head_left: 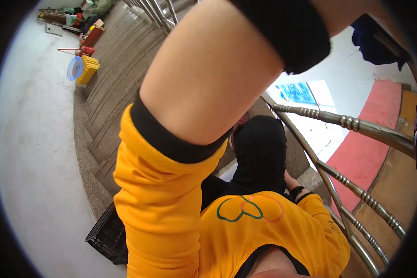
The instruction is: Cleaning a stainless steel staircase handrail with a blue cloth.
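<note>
My left arm, in a yellow sleeve (162, 204) with a black cuff, is raised across the view. A wide black band (292, 28) wraps its wrist. Beyond the band, a blurred part of my left hand (350, 14) reaches the upper right edge; its fingers do not show clearly. A dark blue, cloth-like thing (377, 44) is close to it, and I cannot tell whether they touch. My right arm hangs at my side, a black wristband (297, 190) on it. My right hand (290, 180) is beside my black-trousered leg (260, 150), its fingers hidden.
Stone stairs (125, 74) run along a white wall (37, 153). A metal railing (352, 123) stands at my right. A black crate (109, 236) is at lower left; a yellow basket (89, 69) and a pale blue basin (75, 68) are farther up, below piled clutter (72, 18).
</note>
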A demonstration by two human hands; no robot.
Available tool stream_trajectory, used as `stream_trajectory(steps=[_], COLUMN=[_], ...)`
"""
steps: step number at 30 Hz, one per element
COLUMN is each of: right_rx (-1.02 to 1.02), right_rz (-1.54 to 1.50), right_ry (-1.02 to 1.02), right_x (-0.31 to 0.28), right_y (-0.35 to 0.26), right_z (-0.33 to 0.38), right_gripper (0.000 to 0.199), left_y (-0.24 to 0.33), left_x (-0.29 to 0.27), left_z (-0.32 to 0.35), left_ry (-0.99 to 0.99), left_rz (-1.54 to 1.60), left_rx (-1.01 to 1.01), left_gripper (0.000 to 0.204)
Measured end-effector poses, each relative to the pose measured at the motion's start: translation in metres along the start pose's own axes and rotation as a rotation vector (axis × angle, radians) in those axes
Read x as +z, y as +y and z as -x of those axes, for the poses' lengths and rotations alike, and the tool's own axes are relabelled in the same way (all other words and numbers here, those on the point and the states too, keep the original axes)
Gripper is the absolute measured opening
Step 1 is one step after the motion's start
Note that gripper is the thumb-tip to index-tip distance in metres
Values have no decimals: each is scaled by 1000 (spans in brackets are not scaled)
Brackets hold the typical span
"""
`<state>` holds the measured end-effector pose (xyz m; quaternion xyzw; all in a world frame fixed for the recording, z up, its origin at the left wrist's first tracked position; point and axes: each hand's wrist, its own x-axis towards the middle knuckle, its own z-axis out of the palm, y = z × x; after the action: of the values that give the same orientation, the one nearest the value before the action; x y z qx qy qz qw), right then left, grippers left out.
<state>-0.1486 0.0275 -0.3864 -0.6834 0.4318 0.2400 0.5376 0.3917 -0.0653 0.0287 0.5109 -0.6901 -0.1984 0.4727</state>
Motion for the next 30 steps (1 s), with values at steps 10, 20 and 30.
stream_trajectory(steps=[10,20,30], right_rx=[-178,-169,-845], right_rz=[371,413,67], right_ry=[-50,67,786], right_x=[-43,-47,-96], right_y=[-4,-122,-292], right_z=[5,20,132], right_gripper=[15,16,6], left_y=[71,45,65], left_x=[-7,18,100], left_z=[-14,0,55], left_ry=[73,468,764], left_rz=[-125,284,-255], left_rx=[-170,-171,282], left_gripper=[56,37,41])
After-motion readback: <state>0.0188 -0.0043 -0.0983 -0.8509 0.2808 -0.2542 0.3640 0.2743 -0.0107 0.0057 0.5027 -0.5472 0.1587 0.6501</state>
